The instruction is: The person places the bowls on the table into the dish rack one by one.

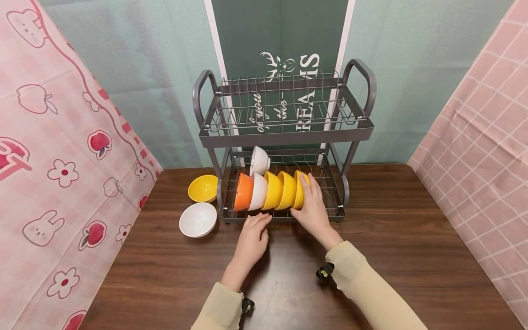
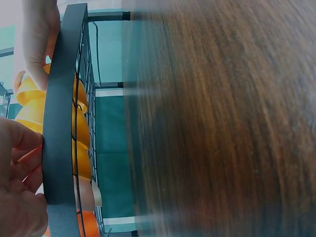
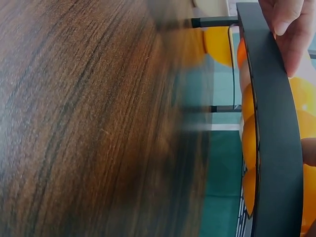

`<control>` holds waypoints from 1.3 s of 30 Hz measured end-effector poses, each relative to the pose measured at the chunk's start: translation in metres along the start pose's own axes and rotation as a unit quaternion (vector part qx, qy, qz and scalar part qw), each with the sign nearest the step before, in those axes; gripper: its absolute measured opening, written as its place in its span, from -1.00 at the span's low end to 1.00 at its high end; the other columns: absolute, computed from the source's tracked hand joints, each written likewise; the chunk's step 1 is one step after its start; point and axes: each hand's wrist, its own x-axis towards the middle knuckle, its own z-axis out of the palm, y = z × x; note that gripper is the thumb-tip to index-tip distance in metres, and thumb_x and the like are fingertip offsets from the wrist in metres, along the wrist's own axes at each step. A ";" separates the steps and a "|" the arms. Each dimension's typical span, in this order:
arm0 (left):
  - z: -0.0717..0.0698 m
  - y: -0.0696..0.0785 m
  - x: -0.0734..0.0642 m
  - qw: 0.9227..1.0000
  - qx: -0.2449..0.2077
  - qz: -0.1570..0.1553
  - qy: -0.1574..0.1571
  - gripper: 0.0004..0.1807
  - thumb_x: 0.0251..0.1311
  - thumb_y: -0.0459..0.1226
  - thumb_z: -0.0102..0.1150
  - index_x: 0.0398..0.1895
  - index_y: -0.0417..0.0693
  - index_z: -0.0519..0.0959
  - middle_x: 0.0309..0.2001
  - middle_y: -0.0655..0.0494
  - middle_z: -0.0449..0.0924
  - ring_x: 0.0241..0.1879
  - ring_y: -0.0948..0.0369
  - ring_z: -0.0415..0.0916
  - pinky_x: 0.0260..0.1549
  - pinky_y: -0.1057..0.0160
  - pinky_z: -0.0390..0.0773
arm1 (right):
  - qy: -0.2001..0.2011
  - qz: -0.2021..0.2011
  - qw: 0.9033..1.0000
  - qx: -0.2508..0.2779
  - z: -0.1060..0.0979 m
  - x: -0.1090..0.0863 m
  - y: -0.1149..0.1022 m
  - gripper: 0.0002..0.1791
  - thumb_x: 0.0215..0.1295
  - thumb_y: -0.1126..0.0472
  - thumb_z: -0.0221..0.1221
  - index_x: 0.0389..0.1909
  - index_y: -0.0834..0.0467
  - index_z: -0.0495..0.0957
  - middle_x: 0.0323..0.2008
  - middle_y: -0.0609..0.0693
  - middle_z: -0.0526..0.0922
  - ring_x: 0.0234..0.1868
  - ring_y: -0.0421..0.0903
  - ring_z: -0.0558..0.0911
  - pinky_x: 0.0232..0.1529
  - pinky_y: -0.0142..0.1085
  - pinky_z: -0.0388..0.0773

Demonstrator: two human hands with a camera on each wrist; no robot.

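Observation:
A row of bowls tipped on their sides stands along the front of the rack's lower tier. From left to right it has an orange bowl [image 1: 243,192], a white bowl [image 1: 258,192] and three yellow bowls [image 1: 273,191]. At the right end, my right hand [image 1: 313,211] grips the last yellow bowl [image 1: 299,195], thumb low and fingers over its upper side. My left hand [image 1: 252,238] is at the front rail below the row, its fingers extended; in the left wrist view its fingertips [image 2: 34,140] touch the rail. Behind the row leans another white bowl [image 1: 260,160].
The dark two-tier dish rack [image 1: 284,136] stands at the back of the wooden table [image 1: 392,256]. Left of it are a yellow bowl [image 1: 203,189] and a white bowl [image 1: 198,220], both upright. Its wire upper tier overhangs the bowls. Curtains hang behind and at both sides.

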 end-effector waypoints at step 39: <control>0.002 0.000 0.000 1.000 -0.002 0.010 0.015 -0.59 -0.01 -0.53 0.14 -0.02 -0.20 0.58 0.01 -0.02 0.59 0.13 0.00 0.46 0.25 -0.09 0.26 | -0.045 0.028 0.998 0.039 -0.002 0.006 0.005 0.17 -0.16 0.18 0.40 0.44 0.05 -0.13 0.44 0.16 -0.11 0.42 0.16 0.02 0.29 0.14 0.21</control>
